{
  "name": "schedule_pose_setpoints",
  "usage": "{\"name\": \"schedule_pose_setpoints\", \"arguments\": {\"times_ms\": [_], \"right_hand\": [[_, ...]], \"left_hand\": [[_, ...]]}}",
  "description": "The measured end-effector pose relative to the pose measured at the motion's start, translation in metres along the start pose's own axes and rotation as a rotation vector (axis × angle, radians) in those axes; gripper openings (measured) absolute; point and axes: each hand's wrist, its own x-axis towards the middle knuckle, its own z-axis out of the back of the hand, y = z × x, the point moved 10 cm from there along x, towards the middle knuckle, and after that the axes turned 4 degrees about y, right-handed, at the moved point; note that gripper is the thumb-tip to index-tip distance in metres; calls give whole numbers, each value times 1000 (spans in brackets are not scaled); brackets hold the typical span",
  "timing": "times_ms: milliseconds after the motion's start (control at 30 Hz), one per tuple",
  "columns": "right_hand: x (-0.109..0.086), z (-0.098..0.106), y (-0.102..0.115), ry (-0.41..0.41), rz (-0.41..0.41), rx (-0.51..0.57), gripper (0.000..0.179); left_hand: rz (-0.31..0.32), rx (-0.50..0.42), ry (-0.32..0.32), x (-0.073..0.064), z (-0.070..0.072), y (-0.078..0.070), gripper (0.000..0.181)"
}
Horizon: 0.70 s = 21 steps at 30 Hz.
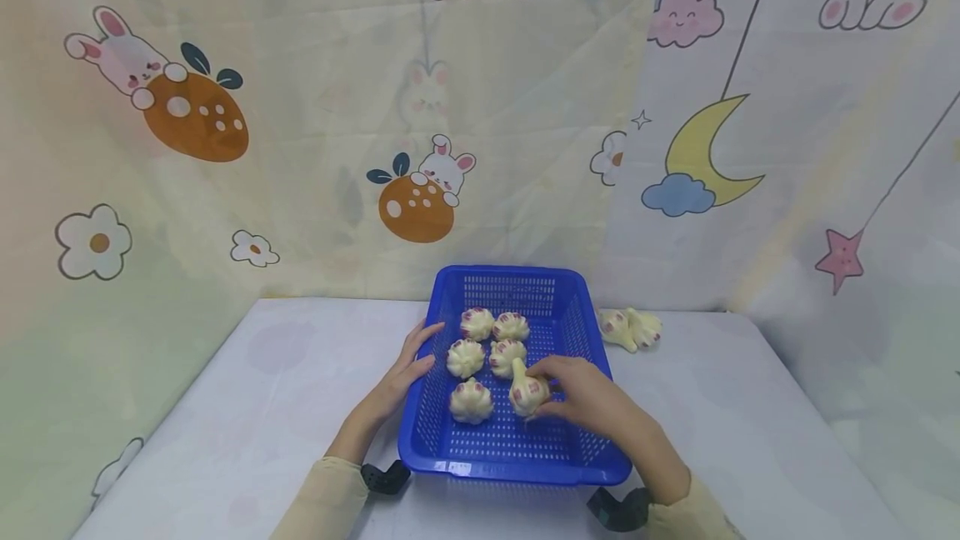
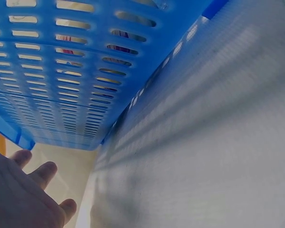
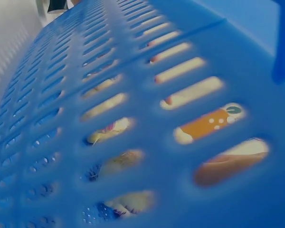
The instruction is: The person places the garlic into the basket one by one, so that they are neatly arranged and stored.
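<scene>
A blue slotted basket stands on the white table with several garlic bulbs inside, pale with purple-red patches. Over the basket's right half, my right hand pinches one garlic bulb between thumb and fingers, its stem pointing up. The left hand rests at the basket's left rim with its fingers extended. In the left wrist view, that hand shows beside the basket's slotted wall. The basket wall mostly blocks the right wrist view; bits of garlic and hand appear through the slots.
More garlic bulbs lie on the table just right of the basket's far end. Behind the table hangs a cloth backdrop with printed rabbits, flowers and a moon. Each wrist carries a black camera mount.
</scene>
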Motion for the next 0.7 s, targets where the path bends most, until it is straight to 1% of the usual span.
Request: {"name": "schedule_pose_setpoints", "arguments": {"times_ms": [267,467,700], "right_hand": [[3,-6,-1,53,-18,-19,41],[5,-12,-4,105,-40,-57,39],[5,-18,-5,143,-62,-97,36]], "left_hand": [[-8,-14,8,0,0,1,54],[-6,-25,14,1,-1,0,54],[-4,-42,15,0,-2,-2,54]]}}
